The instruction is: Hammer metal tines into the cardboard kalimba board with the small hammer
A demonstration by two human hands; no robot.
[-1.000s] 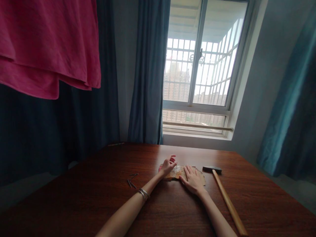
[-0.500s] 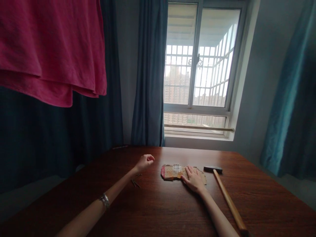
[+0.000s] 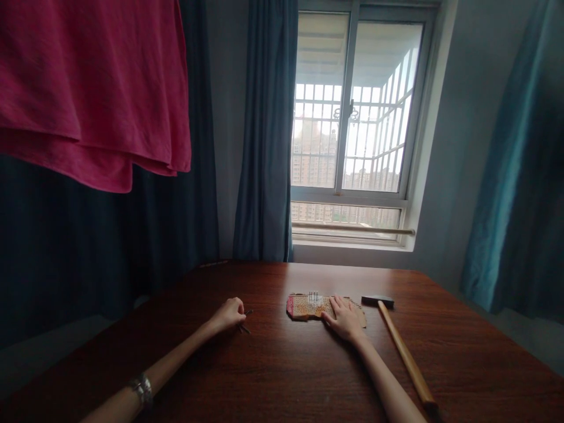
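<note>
My left hand [image 3: 230,314] is down at a small pile of nails [image 3: 245,329] on the table. Its fingers are curled together over the pile, and whatever is between them is hidden. My right hand [image 3: 346,319] lies flat, fingers spread, on the right part of a worn piece of cardboard [image 3: 301,307]. The cardboard has a spotted pattern and a pink left end. Several thin nails [image 3: 313,296] stand upright in a short row near its far edge, left of my right fingers. To the right of that hand lies a hammer [image 3: 403,352] with a wooden handle and a dark head.
The brown wooden table [image 3: 273,376] reaches to the wall under a barred window [image 3: 348,106]. Blue curtains [image 3: 267,147] hang beside it. A pink cloth [image 3: 97,88] hangs at the upper left, above the table's height.
My left hand has moved left and down from above the table to the loose nails, and its fingers have closed. My right hand still rests on the cardboard. The view has shifted slightly.
</note>
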